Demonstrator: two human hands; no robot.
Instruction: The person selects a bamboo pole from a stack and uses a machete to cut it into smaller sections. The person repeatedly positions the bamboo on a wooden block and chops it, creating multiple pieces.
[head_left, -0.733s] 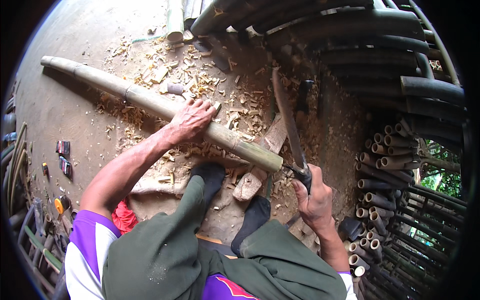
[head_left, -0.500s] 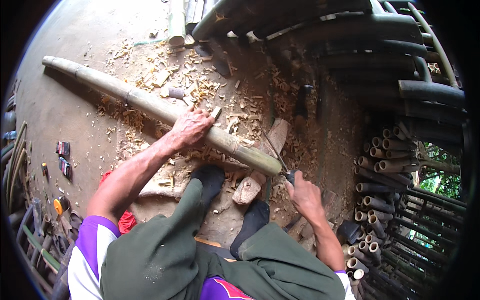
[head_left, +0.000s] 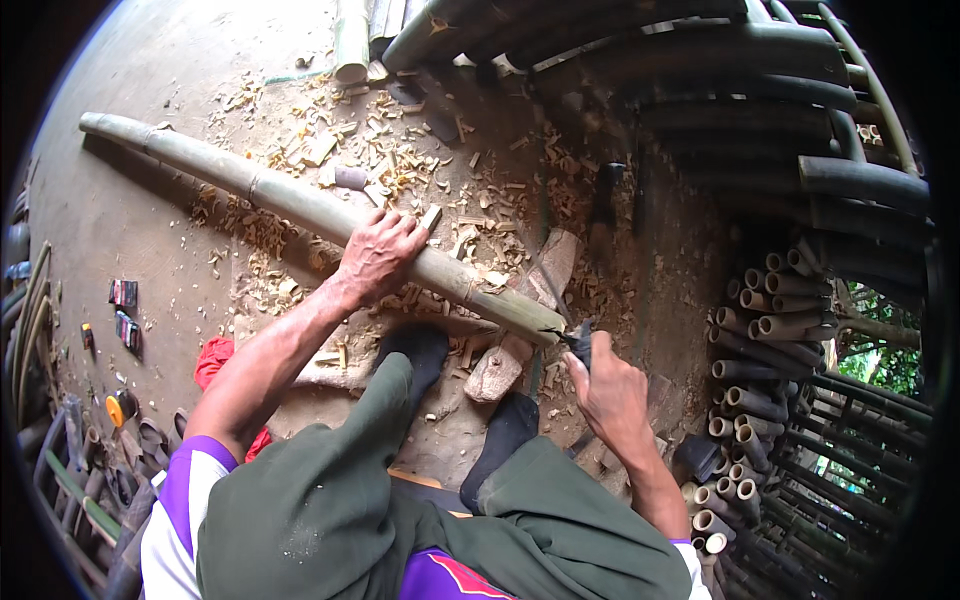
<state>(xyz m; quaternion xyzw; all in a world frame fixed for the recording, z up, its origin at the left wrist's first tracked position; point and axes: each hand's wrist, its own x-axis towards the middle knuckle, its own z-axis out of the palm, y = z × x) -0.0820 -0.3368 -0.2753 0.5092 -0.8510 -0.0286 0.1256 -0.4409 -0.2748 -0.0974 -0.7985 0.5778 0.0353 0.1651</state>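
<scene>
A long bamboo pole lies slantwise before me, its far end at the upper left and its cut end close to my right hand. My left hand is wrapped over the pole's middle part. In my right hand is a tool with a dark handle and a long thin blade. Its blurred blade runs across the pole's near end, so its exact kind is unclear. Below that end sits a wooden block; another chunk of wood lies just beyond the pole.
Wood shavings litter the ground around the pole. Stacked cut bamboo tubes stand at the right, with dark bamboo lengths above. Small boxes, an orange round thing and a red cloth lie on the left.
My right hand has moved slightly away from me, its grip on the tool kept. The blade, clearer before, now looks smeared. My left hand stays on the bamboo pole.
</scene>
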